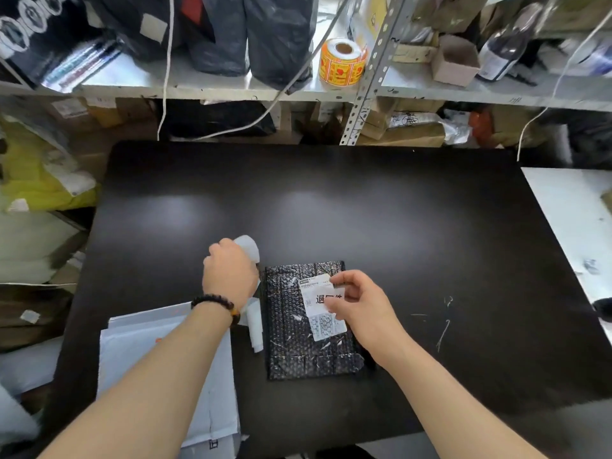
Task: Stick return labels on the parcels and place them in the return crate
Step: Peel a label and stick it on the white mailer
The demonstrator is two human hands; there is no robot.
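Beneath the right hand [356,301], which pinches the return label [314,298] near its top edge, the black parcel [291,339] lies flat on the tabletop [331,200], so the label is best smoothed down from one edge, while the left hand [228,273] beside it grips white backing paper [248,248].

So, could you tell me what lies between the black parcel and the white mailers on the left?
In the head view, a white strip of backing paper lies between the black parcel and the white mailers, just below the left hand.
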